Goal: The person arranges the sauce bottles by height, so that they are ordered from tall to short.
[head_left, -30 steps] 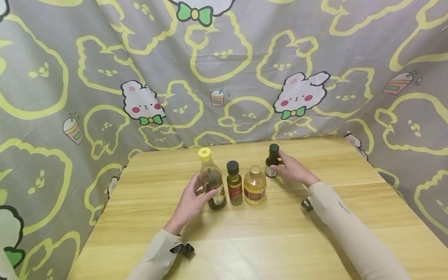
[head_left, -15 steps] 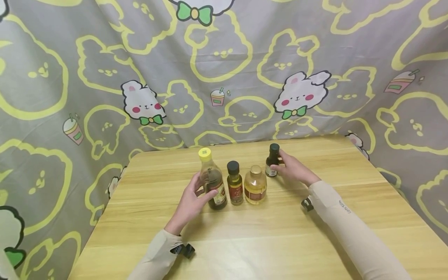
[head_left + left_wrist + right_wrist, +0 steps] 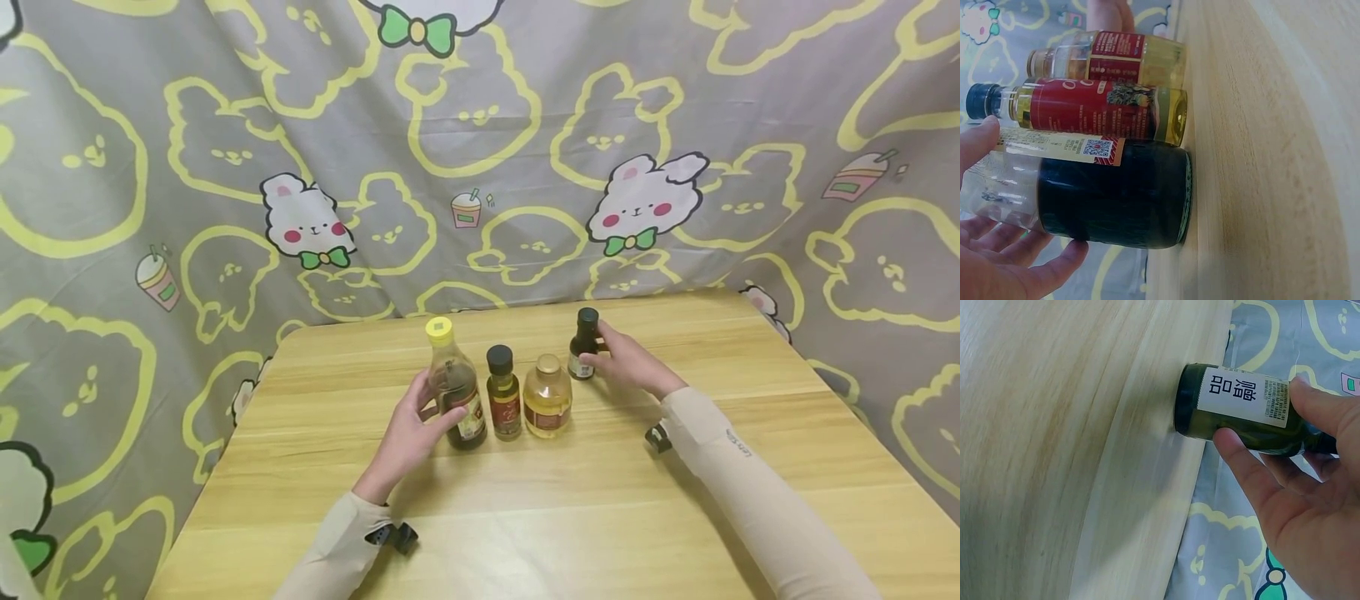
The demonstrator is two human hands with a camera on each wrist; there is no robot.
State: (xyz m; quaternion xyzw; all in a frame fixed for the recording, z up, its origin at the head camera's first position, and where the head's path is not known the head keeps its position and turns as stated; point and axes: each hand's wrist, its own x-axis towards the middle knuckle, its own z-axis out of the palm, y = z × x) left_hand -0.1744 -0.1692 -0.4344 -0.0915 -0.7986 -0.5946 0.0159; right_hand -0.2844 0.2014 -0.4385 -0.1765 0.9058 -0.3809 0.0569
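Note:
My left hand [image 3: 403,440] grips a tall yellow-capped bottle of dark sauce [image 3: 454,385], fingers behind and thumb across its front. In the left wrist view the dark sauce bottle [image 3: 1113,194] stands with its base at the tabletop, between thumb and fingers. Farther back on the right, my right hand [image 3: 632,363] holds a small dark green glass bottle [image 3: 581,346] from its right side. A white label shows on this small bottle [image 3: 1241,400] in the right wrist view, with thumb and fingertips against the glass.
Between the held bottles stand a slim black-capped oil bottle [image 3: 504,404] with a red label and a rounder bottle of pale yellow liquid [image 3: 547,402]. All are upright on the wooden table [image 3: 540,525]. A patterned grey curtain [image 3: 525,108] hangs behind the table and along its sides.

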